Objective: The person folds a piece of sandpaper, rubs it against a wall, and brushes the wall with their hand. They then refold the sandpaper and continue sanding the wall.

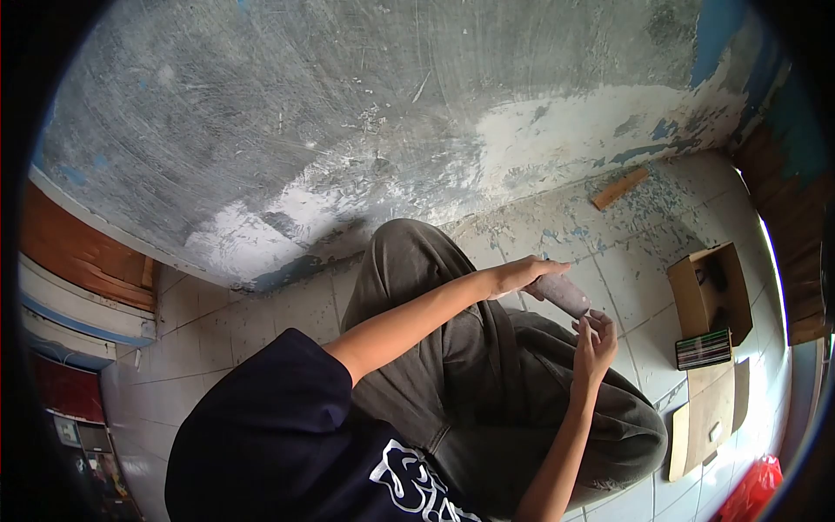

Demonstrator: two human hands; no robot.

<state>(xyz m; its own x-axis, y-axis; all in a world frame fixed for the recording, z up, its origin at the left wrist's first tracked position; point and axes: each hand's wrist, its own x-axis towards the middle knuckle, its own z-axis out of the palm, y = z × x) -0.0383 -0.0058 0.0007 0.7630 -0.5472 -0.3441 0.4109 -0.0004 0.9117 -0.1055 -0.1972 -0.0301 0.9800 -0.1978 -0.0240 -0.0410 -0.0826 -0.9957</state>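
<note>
Over my lap, both hands hold a dull grey-mauve, sandpaper-like piece (563, 295), which looks curved with white specks on it. My left hand (519, 278) is closed round its upper-left end, with a finger stretched across the top. At the lower-right end, my right hand (596, 342) pinches the corner with thumb and fingertips; its other fingers are curled. Beneath the hands are my crossed legs in dark grey trousers (470, 357). The exact kind of the held piece I cannot tell.
Ahead rises a scraped grey wall (330, 96) with white patches and blue paint remnants. Paint flakes and a strip of wood (620, 189) lie on the tiled floor (626, 270). To the right are an open cardboard box (739, 300), flattened cardboard (706, 400) and a red plastic bag (755, 491).
</note>
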